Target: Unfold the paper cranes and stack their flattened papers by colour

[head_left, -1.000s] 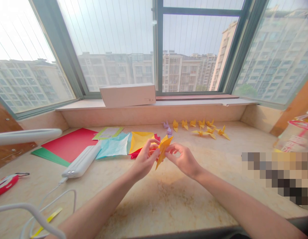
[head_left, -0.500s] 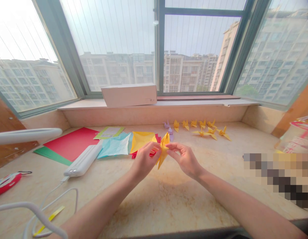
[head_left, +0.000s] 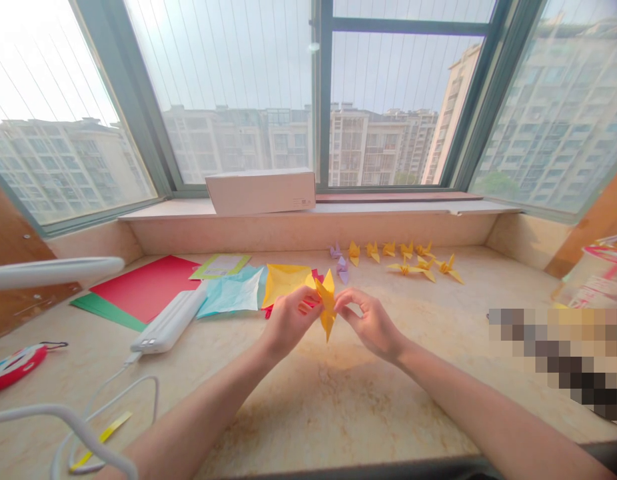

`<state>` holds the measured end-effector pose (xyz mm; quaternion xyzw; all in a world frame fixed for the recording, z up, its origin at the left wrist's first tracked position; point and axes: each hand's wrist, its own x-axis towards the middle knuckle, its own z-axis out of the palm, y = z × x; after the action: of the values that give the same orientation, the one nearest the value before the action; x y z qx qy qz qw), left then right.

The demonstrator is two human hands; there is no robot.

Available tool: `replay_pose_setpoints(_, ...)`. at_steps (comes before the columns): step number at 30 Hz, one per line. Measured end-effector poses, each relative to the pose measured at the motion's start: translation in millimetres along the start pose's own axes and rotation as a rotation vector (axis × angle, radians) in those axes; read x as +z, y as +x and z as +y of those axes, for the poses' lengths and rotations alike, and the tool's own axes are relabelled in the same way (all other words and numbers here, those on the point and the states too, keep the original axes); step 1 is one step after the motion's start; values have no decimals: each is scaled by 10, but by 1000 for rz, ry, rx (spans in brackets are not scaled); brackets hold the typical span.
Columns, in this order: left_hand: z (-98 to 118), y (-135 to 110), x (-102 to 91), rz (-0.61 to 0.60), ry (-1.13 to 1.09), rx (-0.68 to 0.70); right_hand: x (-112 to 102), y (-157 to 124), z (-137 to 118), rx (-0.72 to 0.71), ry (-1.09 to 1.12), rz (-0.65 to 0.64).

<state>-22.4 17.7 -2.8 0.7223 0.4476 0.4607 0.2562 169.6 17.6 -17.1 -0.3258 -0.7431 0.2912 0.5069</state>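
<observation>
A folded yellow paper crane is held upright above the table, one point up and one point down. My left hand pinches its left side between thumb and fingertips. My right hand is at its right edge, thumb and fingertips closed together there. Just behind my left hand lie a creased yellow sheet and a creased light blue sheet, with bits of red paper partly hidden. Beyond my right hand, several finished yellow cranes and small purple folded pieces stand near the back wall.
Left on the stone table are red paper, green paper, a white power bank with a cable, and a red-and-white item. A white box rests on the sill. A plastic cup stands right.
The yellow crane has been turned in my fingers, so its lower point now hangs nearly straight down and its broad side shows. Both hands stay in about the same place.
</observation>
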Motion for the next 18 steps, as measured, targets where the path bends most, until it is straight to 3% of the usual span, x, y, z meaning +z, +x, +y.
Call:
replay_pose_setpoints(8, -12, 2, 24, -41, -129, -56, -12, 22, 27, -24, -41, 36)
replay_pose_setpoints(12, 3, 4, 32, -57, -299, -81, -37, 42, 57, 18, -73, 97)
replay_pose_setpoints(18, 22, 1, 25, -89, -369, -83, -42, 44, 25, 91, -146, 152)
